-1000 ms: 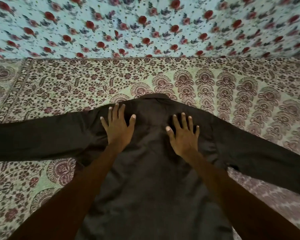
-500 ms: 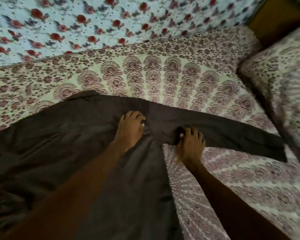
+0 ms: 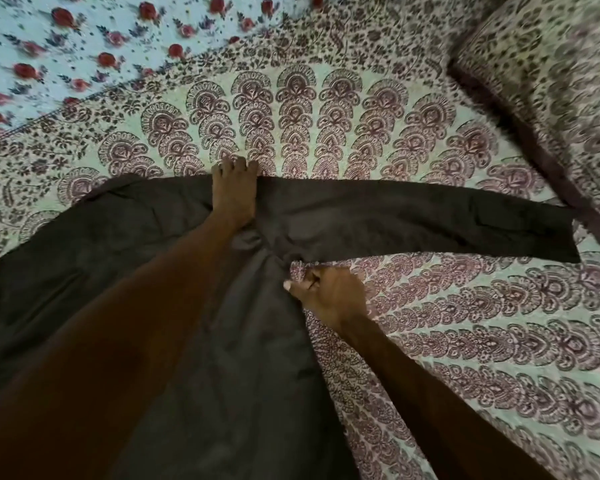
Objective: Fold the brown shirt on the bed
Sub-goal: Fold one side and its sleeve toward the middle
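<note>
The brown shirt [image 3: 136,258] lies spread flat on the patterned bedspread [image 3: 465,341], its right sleeve [image 3: 413,220] stretched out to the right. My left hand [image 3: 234,194] lies across the shoulder, its fingers curled over the shirt's far edge where the sleeve begins. My right hand [image 3: 329,296] is at the armpit, by the side seam, fingers bent and pinching the shirt's edge there. My forearms cover part of the shirt body.
A light blue sheet with red flowers [image 3: 66,46] lies beyond the bedspread at the top left. A pillow or cushion in matching print [image 3: 551,81] rises at the right, close to the sleeve's cuff [image 3: 565,233].
The view has swung right along the shirt. Both hands left the flat upper back: the left went to the right shoulder's far edge, the right to the armpit seam, and both closed on the fabric.
</note>
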`<state>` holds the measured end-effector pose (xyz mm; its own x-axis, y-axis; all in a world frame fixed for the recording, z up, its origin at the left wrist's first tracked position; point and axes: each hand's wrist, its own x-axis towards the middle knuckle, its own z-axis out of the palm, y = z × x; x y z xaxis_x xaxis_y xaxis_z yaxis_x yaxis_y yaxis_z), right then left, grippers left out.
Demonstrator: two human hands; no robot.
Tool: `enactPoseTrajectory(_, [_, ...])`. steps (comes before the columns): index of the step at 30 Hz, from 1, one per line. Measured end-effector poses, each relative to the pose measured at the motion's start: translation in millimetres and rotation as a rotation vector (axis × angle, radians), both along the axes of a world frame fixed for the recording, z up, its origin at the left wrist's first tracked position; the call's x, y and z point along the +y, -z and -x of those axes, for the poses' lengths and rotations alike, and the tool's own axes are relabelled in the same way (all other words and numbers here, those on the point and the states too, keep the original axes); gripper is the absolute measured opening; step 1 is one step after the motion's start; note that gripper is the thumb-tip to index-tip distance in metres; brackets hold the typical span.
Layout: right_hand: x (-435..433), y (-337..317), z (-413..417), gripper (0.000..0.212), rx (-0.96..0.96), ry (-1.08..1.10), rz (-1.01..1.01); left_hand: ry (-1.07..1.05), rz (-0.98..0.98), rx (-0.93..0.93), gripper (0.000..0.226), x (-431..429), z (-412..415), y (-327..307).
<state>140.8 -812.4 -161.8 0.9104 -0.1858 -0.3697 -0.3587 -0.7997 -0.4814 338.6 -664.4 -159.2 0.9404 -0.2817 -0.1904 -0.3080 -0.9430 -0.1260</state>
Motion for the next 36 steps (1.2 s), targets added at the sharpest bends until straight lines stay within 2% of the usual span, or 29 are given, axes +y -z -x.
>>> enactPoseTrajectory(2, [9,0,-4,0.048,0.047,-0.049,-0.003,0.019,-0.050,0.008,0.059,1,-5,-3])
enactPoseTrajectory(6, [18,2,-6,0.038,0.070,-0.029,-0.032,0.055,-0.100,-0.013,0.040,3,-13,-15])
enactPoseTrajectory(10, [26,-4,6,0.025,-0.046,0.003,-0.118,-0.025,0.033,-0.050,0.028,16,-14,-29])
enactPoseTrajectory(12, [34,-6,16,0.018,-0.103,-0.054,-0.189,-0.113,0.130,-0.036,0.024,28,-12,-36])
enactPoseTrajectory(13, [39,-6,21,0.019,-0.111,-0.095,-0.227,-0.148,0.163,-0.027,0.022,37,-14,-37])
enactPoseTrajectory(17, [77,-6,37,0.054,-0.129,-0.256,-0.357,-0.221,0.294,0.030,0.023,90,-26,-44])
enactPoseTrajectory(21, [120,-4,47,0.071,-0.087,-0.353,-0.343,-0.241,0.309,0.168,0.028,145,-38,-41])
enactPoseTrajectory(23, [142,-2,50,0.074,-0.031,-0.378,-0.327,-0.266,0.306,0.193,0.028,165,-36,-34])
enactPoseTrajectory(27, [183,2,47,0.076,0.021,-0.442,-0.272,-0.331,0.428,0.095,0.025,192,-19,-28])
enactPoseTrajectory(32, [215,5,46,0.077,0.062,-0.391,-0.246,-0.475,0.594,-0.008,0.021,206,-8,-16])
enactPoseTrajectory(34, [224,7,46,0.077,0.060,-0.392,-0.220,-0.479,0.628,0.027,0.021,204,-3,-15])
enactPoseTrajectory(36, [228,11,48,0.076,0.052,-0.371,-0.189,-0.510,0.649,0.082,0.033,202,2,-13])
